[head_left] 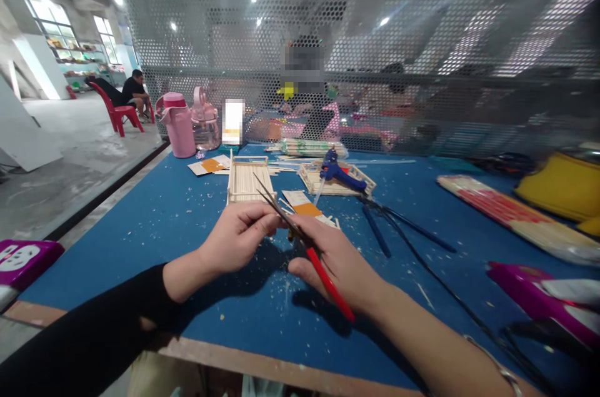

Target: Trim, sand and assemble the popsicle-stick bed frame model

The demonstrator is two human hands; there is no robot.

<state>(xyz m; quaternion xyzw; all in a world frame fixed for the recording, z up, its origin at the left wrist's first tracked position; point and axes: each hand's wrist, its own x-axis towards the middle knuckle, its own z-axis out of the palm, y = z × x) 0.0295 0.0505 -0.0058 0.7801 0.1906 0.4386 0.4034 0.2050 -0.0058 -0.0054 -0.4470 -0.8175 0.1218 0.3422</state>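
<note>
My right hand (335,256) is closed around a slim red-handled tool (330,284). Two thin dark metal points reach from the tool past my fingers, up and to the left; its exact kind is unclear. My left hand (239,234) is pinched, thumb against forefinger, its fingertips meeting the right fingers. What sits between those fingertips is too small and covered to name. Just beyond them stands a small frame of pale wooden sticks (248,177) with corner posts. A second stick frame (307,179) lies farther right, with a blue glue gun (344,177) resting over it.
Cards with orange bands (304,204), blue-handled pliers (376,231) and a black cable (435,278) lie around. Bagged sticks (506,209) and a purple power strip (539,297) are at right. A pink jug (179,128) stands before the perforated metal screen (210,28).
</note>
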